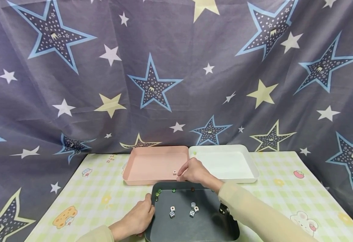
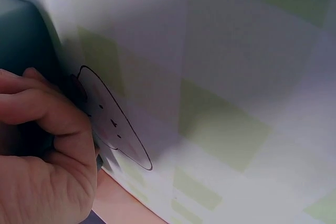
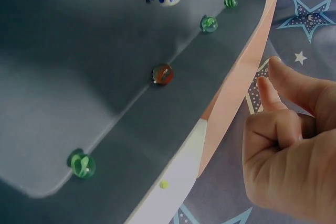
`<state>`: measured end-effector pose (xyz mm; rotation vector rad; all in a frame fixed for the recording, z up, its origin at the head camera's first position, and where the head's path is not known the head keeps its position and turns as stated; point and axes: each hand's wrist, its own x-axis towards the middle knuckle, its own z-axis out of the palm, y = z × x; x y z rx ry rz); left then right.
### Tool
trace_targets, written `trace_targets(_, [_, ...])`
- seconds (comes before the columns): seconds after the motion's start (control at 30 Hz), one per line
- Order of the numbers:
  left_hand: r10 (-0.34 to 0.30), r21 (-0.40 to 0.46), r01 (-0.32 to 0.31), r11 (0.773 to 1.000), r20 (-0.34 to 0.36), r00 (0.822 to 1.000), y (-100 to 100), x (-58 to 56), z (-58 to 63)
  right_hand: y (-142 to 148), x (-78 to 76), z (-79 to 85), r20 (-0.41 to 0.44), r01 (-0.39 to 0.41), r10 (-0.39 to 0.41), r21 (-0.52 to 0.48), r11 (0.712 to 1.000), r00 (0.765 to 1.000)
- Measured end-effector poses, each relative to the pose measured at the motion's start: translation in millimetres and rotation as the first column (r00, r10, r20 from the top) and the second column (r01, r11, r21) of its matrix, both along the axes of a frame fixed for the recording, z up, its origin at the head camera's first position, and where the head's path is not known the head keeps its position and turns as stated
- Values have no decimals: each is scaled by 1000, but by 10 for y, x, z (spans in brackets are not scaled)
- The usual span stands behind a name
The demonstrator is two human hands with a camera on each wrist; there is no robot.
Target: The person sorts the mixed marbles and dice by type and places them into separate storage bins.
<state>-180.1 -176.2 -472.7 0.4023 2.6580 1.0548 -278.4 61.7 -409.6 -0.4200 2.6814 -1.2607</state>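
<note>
Gripping the dark tray (image 1: 203,230) at its nine o'clock wall is the left hand (image 1: 137,216), its fingers curled against the rim; the right hand (image 1: 194,170) reaches to twelve o'clock, just beyond that tray, its thumb and a finger apart with nothing seen between them, the other fingers bent loosely; just beside those fingertips, at the four o'clock part of the pink tray (image 1: 152,164), sits a single die (image 1: 174,172); five more dice lie in the dark tray, two stacked close at ten o'clock of its middle (image 1: 172,214) and three clustered at twelve (image 1: 196,209); along its far side, green marbles (image 1: 157,194) gather in the ten o'clock corner, another green one lies at eleven and a brown marble (image 1: 192,189) at twelve; the pink tray stands at eleven o'clock from the dark one, the white tray (image 1: 224,164) at one, a small yellow-green ball (image 1: 195,153) in its ten o'clock corner; beneath spreads a checked cloth (image 1: 273,191), and a starry curtain (image 1: 176,40) hangs behind at twelve.
</note>
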Motion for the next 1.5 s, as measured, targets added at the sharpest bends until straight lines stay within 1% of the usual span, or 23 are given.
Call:
trace_targets(0.1, [2, 0, -2, 1000, 6, 1000, -2, -2, 4, -27, 17, -10, 0, -6, 6, 5, 1000, 1000])
trace_targets(0.4, [-22, 11, 22, 1000, 25, 999, -14, -30, -22, -88, 53, -21, -18, -33, 34, 33, 999, 999])
trace_targets(0.6, [-14, 1, 14, 1000, 23, 1000, -16, -27, -22, -110, 74, -21, -14, -49, 50, 35, 998, 999])
trace_targets(0.8, [-9, 1, 9, 1000, 36, 999, -9, -34, -19, -142, 84, -67, -10, -67, 67, 35, 997, 998])
trace_targets(1.1, [0, -10, 0, 1000, 25, 1000, -3, -28, -18, -184, 129, -109, 3, -93, 93, 7, 996, 996])
trace_targets(1.37, [7, -10, -7, 1000, 36, 999, 0, -24, -1, -220, 165, -134, 9, -118, 118, -28, 993, 993])
trace_targets(1.5, [5, -5, -5, 1000, 43, 999, -3, -26, -2, -236, 183, -150, -2, -128, 128, -30, 991, 992])
